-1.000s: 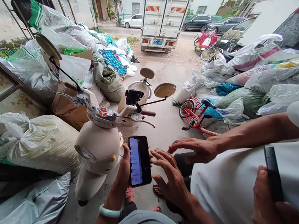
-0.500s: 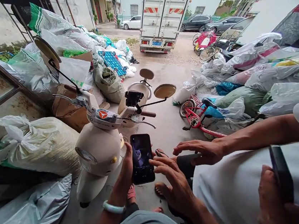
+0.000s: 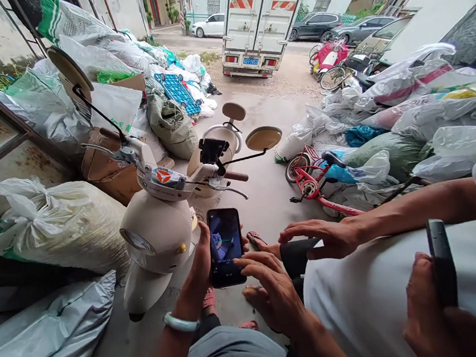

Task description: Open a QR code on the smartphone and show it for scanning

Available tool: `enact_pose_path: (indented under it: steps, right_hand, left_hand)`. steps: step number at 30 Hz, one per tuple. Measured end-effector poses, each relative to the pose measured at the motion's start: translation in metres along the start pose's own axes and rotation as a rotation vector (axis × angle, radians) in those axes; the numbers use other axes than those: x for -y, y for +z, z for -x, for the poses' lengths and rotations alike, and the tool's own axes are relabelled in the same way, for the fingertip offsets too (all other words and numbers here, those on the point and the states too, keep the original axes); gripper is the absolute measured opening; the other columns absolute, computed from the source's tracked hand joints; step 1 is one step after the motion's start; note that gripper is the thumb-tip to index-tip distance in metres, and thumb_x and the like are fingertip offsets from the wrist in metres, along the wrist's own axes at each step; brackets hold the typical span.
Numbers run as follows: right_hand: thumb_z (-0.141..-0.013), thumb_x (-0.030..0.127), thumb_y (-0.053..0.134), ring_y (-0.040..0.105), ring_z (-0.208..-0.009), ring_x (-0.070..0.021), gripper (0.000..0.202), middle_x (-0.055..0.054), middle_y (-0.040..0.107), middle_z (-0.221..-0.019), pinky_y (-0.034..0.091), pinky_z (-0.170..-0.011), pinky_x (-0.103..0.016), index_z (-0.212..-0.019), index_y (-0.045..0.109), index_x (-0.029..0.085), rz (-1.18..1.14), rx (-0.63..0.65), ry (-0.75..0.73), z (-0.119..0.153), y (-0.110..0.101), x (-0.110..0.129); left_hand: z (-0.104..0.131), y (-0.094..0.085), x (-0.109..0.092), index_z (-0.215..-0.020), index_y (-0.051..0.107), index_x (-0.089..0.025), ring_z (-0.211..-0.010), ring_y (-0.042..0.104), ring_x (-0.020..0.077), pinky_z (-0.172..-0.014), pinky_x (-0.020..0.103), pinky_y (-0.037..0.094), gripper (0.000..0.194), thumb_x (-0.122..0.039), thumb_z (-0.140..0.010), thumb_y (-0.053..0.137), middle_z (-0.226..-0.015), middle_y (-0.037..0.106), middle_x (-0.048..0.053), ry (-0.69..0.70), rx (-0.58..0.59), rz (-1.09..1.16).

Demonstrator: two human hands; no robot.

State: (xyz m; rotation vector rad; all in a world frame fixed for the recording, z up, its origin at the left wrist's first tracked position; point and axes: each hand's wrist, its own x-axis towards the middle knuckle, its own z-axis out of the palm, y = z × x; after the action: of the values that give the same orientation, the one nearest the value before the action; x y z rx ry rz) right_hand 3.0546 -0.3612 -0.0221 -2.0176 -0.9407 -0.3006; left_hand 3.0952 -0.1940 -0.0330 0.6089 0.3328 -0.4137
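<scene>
My left hand (image 3: 201,260), with a pale bangle (image 3: 181,322) at the wrist, is wrapped round a black smartphone (image 3: 226,248) held upright. Its screen is lit with a dark picture and small text too fine to read. Over the lower right of the screen reaches my right hand (image 3: 272,289), fingers stretched out and holding nothing. Whether a fingertip touches the glass I cannot tell. At the right, another person's open hand (image 3: 322,236) hovers near mine. That person's other hand (image 3: 427,306) grips a black device (image 3: 442,261), seen edge-on.
A cream scooter (image 3: 153,228) stands just left of the phone. Tied sacks (image 3: 63,227) lie at the left, and more bags (image 3: 394,155) are heaped at the right beside a fallen red bicycle (image 3: 310,184). Behind is a parked white truck (image 3: 265,20).
My right fingertips have shifted slightly over the lower part of the phone screen. The picture on the screen differs a little. The camera view has moved slightly.
</scene>
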Motion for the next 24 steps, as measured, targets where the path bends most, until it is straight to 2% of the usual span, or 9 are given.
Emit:
enact_pose_path:
  steps: [3,7,15,21,24]
  right_hand:
    - [-0.104,0.033,0.044,0.054,-0.108,-0.0255,0.018,-0.01,0.063,-0.116,0.043,-0.091,-0.043,-0.112,0.05,0.018,0.004,0.02,-0.013,0.004,0.001,0.004]
    - [-0.104,0.034,0.044,0.054,-0.107,-0.0261,0.018,-0.01,0.064,-0.114,0.042,-0.09,-0.043,-0.11,0.05,0.018,0.003,0.046,-0.031,0.008,0.002,0.007]
    - [-0.103,0.036,0.045,0.048,-0.122,-0.0278,0.023,-0.013,0.06,-0.126,0.043,-0.1,-0.046,-0.115,0.049,0.017,0.013,0.142,-0.073,0.006,0.012,0.015]
    - [-0.102,0.029,0.046,0.055,-0.113,-0.0273,0.015,-0.012,0.063,-0.121,0.046,-0.094,-0.047,-0.112,0.051,0.019,0.041,-0.007,-0.047,0.008,0.007,0.01]
    - [-0.102,0.026,0.046,0.055,-0.112,-0.0273,0.013,-0.012,0.063,-0.12,0.045,-0.095,-0.048,-0.111,0.051,0.018,0.053,-0.012,-0.049,0.011,0.005,0.007]
  left_hand:
    - [0.003,0.003,-0.003,-0.111,0.068,-0.01,-0.078,0.069,0.0262,-0.074,0.038,0.057,0.086,-0.081,-0.079,0.03,-0.091,0.073,0.017,0.022,-0.005,-0.064]
    - [0.005,0.006,-0.007,-0.109,0.069,-0.011,-0.077,0.068,0.0249,-0.071,0.035,0.058,0.084,-0.08,-0.079,0.032,-0.089,0.072,0.016,0.019,-0.018,-0.055]
    - [0.007,0.012,-0.009,-0.11,0.068,-0.009,-0.073,0.068,0.0228,-0.067,0.033,0.057,0.085,-0.078,-0.083,0.027,-0.085,0.071,0.016,0.016,-0.054,-0.031]
    - [0.007,0.009,-0.009,-0.115,0.065,-0.006,-0.074,0.068,0.0245,-0.068,0.036,0.057,0.087,-0.078,-0.082,0.027,-0.087,0.072,0.017,0.001,-0.026,0.006]
    - [0.007,0.009,-0.01,-0.118,0.062,-0.006,-0.073,0.068,0.0241,-0.065,0.035,0.057,0.09,-0.08,-0.08,0.029,-0.087,0.071,0.016,0.001,-0.04,0.004]
